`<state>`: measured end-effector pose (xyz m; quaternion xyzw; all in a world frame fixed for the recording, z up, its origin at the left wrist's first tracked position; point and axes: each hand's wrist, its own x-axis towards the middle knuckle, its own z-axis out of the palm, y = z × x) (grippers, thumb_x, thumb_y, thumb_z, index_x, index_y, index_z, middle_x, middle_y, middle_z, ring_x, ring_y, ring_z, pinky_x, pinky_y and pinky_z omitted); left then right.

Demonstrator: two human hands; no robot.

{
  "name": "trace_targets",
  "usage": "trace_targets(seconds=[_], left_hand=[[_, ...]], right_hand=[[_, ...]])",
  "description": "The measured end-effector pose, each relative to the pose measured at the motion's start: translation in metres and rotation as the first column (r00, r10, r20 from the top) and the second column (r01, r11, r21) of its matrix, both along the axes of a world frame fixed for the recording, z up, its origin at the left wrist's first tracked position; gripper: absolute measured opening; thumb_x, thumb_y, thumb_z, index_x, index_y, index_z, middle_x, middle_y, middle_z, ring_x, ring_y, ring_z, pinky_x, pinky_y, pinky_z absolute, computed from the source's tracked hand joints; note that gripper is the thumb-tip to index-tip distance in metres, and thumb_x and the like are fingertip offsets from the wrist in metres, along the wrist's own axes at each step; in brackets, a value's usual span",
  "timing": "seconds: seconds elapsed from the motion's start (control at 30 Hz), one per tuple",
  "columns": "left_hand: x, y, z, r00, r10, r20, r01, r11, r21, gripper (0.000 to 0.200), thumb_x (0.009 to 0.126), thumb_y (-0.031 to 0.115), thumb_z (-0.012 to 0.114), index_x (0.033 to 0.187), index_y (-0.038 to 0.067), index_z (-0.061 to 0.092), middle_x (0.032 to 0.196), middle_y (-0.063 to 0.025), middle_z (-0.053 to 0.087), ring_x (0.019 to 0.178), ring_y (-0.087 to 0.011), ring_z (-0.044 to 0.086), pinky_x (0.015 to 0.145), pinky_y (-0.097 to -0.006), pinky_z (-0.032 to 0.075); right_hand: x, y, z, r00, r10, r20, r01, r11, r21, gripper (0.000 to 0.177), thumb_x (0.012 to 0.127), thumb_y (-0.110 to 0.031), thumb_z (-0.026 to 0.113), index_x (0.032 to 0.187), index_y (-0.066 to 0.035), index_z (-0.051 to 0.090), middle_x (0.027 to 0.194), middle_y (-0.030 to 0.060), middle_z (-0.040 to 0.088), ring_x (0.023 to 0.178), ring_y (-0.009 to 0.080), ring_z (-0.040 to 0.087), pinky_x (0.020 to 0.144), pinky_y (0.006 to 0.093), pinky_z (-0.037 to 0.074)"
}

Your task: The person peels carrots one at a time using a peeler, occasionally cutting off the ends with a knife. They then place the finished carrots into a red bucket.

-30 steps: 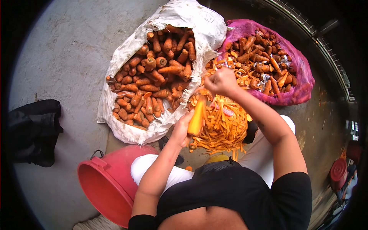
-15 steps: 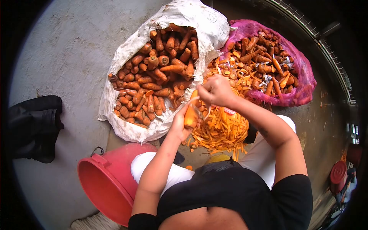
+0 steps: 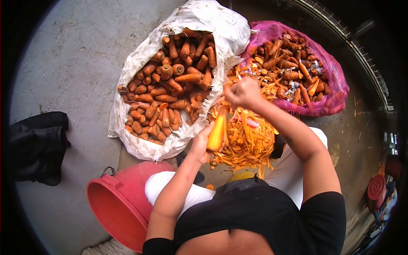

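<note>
Right hand drew back up and away from left hand, toward the pink sack. Half a second before, it had sat low and close over the upper end of the carrot. More of the carrot's length came into sight, bright pale orange, where only a short piece had shown. Left hand dropped slightly with the carrot, by the edge of the peel pile. Both hands returned to about their places of a second earlier.
</note>
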<state>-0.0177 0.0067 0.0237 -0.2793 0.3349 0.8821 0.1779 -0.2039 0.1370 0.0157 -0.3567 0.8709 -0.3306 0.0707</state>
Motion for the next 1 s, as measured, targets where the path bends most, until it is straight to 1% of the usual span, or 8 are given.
trace_targets(seconds=[0.13,0.27,0.3,0.4,0.47,0.6,0.9,1.0], left_hand=[[0.003,-0.004,0.018,0.999,-0.031,-0.036,0.034,0.997,0.067,0.040,0.100,0.036,0.037,0.119,0.003,0.048,0.082,-0.0114,0.059,0.061,-0.0168,0.059,0.050,-0.0284,0.050],[-0.003,-0.010,0.018,0.999,-0.012,-0.038,0.014,0.998,0.068,0.048,0.100,0.038,0.034,0.129,0.002,0.044,0.086,-0.0101,0.058,0.070,-0.0158,0.057,0.057,-0.0257,0.051],[-0.004,-0.013,0.011,0.999,-0.013,-0.036,0.016,0.996,0.093,0.050,0.100,0.039,0.033,0.132,0.002,0.042,0.088,-0.0095,0.057,0.074,-0.0164,0.057,0.059,-0.0261,0.049],[-0.004,-0.020,-0.014,0.996,0.079,0.050,-0.085,0.986,0.146,0.047,0.100,0.039,0.033,0.128,0.004,0.047,0.088,-0.0097,0.057,0.072,-0.0179,0.056,0.058,-0.0272,0.047],[-0.006,-0.016,-0.018,0.982,0.151,0.111,-0.156,0.987,0.033,0.040,0.099,0.039,0.036,0.118,0.009,0.054,0.093,-0.0083,0.060,0.075,-0.0184,0.059,0.058,-0.0288,0.046],[-0.016,-0.007,-0.002,0.945,0.243,0.217,-0.243,0.970,-0.026,0.032,0.097,0.036,0.043,0.110,0.011,0.057,0.098,-0.0056,0.064,0.084,-0.0182,0.063,0.065,-0.0335,0.051],[-0.021,0.000,-0.012,0.929,0.307,0.206,-0.319,0.947,0.030,0.035,0.098,0.035,0.041,0.110,0.006,0.055,0.089,-0.0094,0.064,0.075,-0.0191,0.064,0.057,-0.0317,0.051],[-0.007,-0.004,-0.006,0.998,0.056,0.033,-0.056,0.998,-0.010,0.036,0.099,0.035,0.039,0.112,0.005,0.052,0.084,-0.0104,0.061,0.069,-0.0179,0.061,0.055,-0.0313,0.050]], right_hand=[[-0.055,0.024,-0.032,0.950,-0.141,-0.280,0.235,0.910,0.340,0.042,0.085,-0.033,0.046,0.055,-0.012,0.066,0.048,0.0084,0.057,0.044,0.0244,0.056,0.062,0.0391,0.050],[-0.045,0.017,-0.038,0.951,-0.268,-0.156,0.296,0.934,0.201,0.041,0.086,-0.035,0.045,0.062,-0.013,0.071,0.051,0.0086,0.059,0.044,0.0224,0.057,0.053,0.0365,0.049],[-0.036,0.010,-0.019,0.967,-0.250,0.054,0.234,0.950,0.208,0.041,0.086,-0.037,0.046,0.064,-0.014,0.072,0.050,0.0064,0.060,0.045,0.0197,0.059,0.047,0.0336,0.048],[-0.009,-0.008,0.005,0.977,-0.106,0.183,0.117,0.992,-0.048,0.044,0.087,-0.036,0.048,0.056,-0.015,0.070,0.042,0.0010,0.055,0.038,0.0200,0.054,0.044,0.0333,0.046],[0.010,-0.015,0.011,0.989,0.149,0.011,-0.141,0.956,-0.256,0.044,0.086,-0.034,0.049,0.051,-0.014,0.066,0.043,0.0019,0.055,0.036,0.0222,0.052,0.043,0.0345,0.044],[0.042,-0.019,0.012,0.929,0.295,-0.224,-0.348,0.902,-0.254,0.036,0.079,-0.021,0.059,0.044,-0.012,0.055,0.046,0.0036,0.052,0.046,0.0223,0.050,0.053,0.0356,0.040],[0.042,-0.014,0.006,0.943,0.238,-0.235,-0.294,0.924,-0.246,0.038,0.080,-0.023,0.059,0.043,-0.013,0.056,0.045,0.0041,0.052,0.044,0.0220,0.052,0.050,0.0351,0.041],[0.009,-0.008,-0.006,1.000,0.021,-0.005,-0.022,0.998,-0.054,0.039,0.083,-0.030,0.054,0.049,-0.012,0.062,0.045,0.0063,0.052,0.042,0.0248,0.051,0.053,0.0378,0.043]])
